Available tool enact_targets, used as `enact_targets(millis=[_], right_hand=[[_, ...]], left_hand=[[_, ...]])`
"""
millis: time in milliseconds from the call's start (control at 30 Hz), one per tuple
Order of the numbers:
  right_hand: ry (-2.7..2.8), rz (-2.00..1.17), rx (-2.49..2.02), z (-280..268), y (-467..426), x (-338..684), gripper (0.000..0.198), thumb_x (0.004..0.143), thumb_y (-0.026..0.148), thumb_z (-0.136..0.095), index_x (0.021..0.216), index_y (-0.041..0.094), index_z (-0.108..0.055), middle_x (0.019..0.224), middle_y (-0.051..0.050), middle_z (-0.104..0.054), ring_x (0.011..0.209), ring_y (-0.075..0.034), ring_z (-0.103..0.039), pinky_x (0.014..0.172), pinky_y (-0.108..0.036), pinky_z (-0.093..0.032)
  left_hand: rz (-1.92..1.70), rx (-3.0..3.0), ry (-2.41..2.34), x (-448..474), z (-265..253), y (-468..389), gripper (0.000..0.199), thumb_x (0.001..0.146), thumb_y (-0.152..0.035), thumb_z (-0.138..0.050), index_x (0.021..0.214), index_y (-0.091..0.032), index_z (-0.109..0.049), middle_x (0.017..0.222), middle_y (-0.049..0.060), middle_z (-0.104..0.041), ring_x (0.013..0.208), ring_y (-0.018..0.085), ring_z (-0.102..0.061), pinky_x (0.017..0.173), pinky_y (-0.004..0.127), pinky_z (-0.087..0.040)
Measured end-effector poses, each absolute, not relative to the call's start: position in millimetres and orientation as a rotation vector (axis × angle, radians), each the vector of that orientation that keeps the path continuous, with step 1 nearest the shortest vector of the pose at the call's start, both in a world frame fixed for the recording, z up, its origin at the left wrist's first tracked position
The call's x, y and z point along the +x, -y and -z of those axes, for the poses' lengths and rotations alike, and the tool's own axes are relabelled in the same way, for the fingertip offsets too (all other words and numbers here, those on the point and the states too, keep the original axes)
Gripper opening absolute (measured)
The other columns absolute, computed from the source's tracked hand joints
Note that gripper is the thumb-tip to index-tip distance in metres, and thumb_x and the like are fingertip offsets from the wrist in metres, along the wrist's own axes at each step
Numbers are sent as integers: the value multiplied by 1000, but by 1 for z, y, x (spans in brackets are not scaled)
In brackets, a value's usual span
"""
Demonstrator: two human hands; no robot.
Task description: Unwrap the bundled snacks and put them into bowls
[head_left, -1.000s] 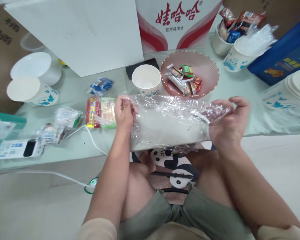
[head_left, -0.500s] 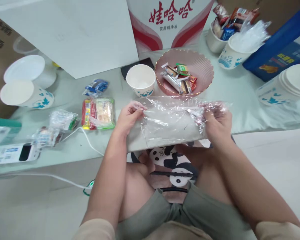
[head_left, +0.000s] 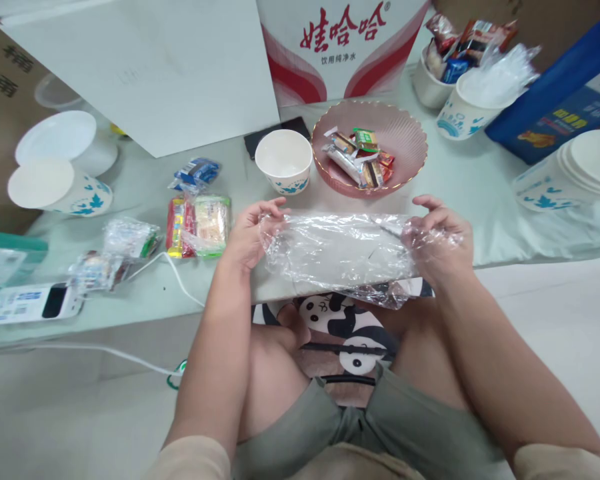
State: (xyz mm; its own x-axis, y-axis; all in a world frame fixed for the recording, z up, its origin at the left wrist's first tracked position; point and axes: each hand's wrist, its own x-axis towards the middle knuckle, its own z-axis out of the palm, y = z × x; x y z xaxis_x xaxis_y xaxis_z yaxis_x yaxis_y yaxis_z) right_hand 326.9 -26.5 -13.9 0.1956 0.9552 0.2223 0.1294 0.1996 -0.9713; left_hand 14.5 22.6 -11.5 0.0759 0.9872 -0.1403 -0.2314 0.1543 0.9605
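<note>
A thin, crinkled clear plastic bag [head_left: 337, 257] is stretched sideways above the front edge of the table. My left hand [head_left: 250, 233] grips its left end, the upper fingers partly extended. At the other end, my right hand [head_left: 440, 237] has bunched plastic at its thumb and palm, with the index finger raised. A loose lower fold of the plastic hangs below the table edge on the right. Just beyond it stand a white paper cup [head_left: 283, 163] and a pink scalloped bowl [head_left: 405, 143] holding several small wrapped snacks [head_left: 365, 141].
Wrapped snacks [head_left: 213, 223] and blue packets [head_left: 197, 175] lie left of my hands. A white cable [head_left: 177, 277] runs off the table edge. Farther left are a tilted paper cup [head_left: 87, 193] and white bowls [head_left: 70, 143]. Stacked cups [head_left: 555, 180] lie right; cartons [head_left: 350, 67] stand behind.
The plastic has come lower and nearer to me, and a fold now droops past the table edge. The fingers of both hands have loosened and lifted. The view has shifted slightly.
</note>
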Motion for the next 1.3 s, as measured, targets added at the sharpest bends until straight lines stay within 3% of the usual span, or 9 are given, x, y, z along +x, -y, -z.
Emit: enact_targets(millis=[233,400,467,567,667,767,933,1200,1300], right_hand=[[1148,-902,-1200,9,25,332,47,67,47,-80,59,20,-42,122,-3,-60,69,-13,-55,62,-36,-49],[1170,-977,-1102,10,30,339,25,68,31,-76,55,22,-57,114,-3,-62,72,-13,-59,70,-38,-53],[1222,-989,-1084,10,31,341,16,72,31,-71,58,24,-67,107,-5,-65,71,-15,-60,70,-39,-53],[1416,-1027,-1171,9,33,340,32,82,42,-61,59,23,-72,95,-9,-69,73,-20,-64,69,-41,-53],[1662,-969,-1394,10,34,337,41,85,43,-61,49,22,-67,81,-9,-69,80,-23,-67,67,-38,-52],[1803,-758,-1530,11,36,333,34,78,40,-71,49,22,-65,89,-9,-71,86,-25,-69,75,-41,-53],[1748,-526,-1462,3,37,326,13,76,34,-73,85,26,-74,103,-7,-73,97,-27,-68,89,-47,-53],[1615,-1226,-1197,-4,20,285,46,73,37,-78,115,26,-63,118,-7,-73,103,-22,-70,88,-39,-57],[1902,-1439,-1191,-6,21,269,23,75,31,-74,96,22,-69,88,-3,-75,74,-16,-67,68,-30,-54]], left_hand=[[-1026,951,-1082,11,9,-20,22,61,-21,-88,66,-16,-67,85,6,-76,68,12,-69,65,24,-55],[-1216,907,-1045,8,3,-27,3,61,-14,-75,64,-16,-76,87,6,-76,74,13,-69,70,24,-56],[-1214,848,-1046,8,0,-28,18,74,-28,-70,65,-14,-76,88,10,-77,75,17,-70,69,28,-58],[-1186,729,-1132,9,-1,-29,36,81,-44,-65,64,-13,-74,82,12,-75,71,18,-69,62,30,-58],[-1161,735,-1203,10,2,-28,15,64,-26,-78,73,-14,-76,82,7,-75,73,15,-68,64,26,-59],[-1067,827,-1174,10,4,-24,39,54,-4,-73,91,-17,-78,99,5,-75,87,16,-71,72,26,-61],[-1004,907,-1107,7,4,-21,54,53,5,-59,100,-17,-75,117,6,-70,104,20,-71,83,31,-62],[-759,951,-818,13,-4,-13,44,51,-1,-65,88,-19,-77,119,9,-69,94,27,-75,77,40,-65],[-761,964,-777,15,-6,-13,43,52,-5,-70,90,-22,-76,119,8,-70,91,27,-75,78,43,-65]])
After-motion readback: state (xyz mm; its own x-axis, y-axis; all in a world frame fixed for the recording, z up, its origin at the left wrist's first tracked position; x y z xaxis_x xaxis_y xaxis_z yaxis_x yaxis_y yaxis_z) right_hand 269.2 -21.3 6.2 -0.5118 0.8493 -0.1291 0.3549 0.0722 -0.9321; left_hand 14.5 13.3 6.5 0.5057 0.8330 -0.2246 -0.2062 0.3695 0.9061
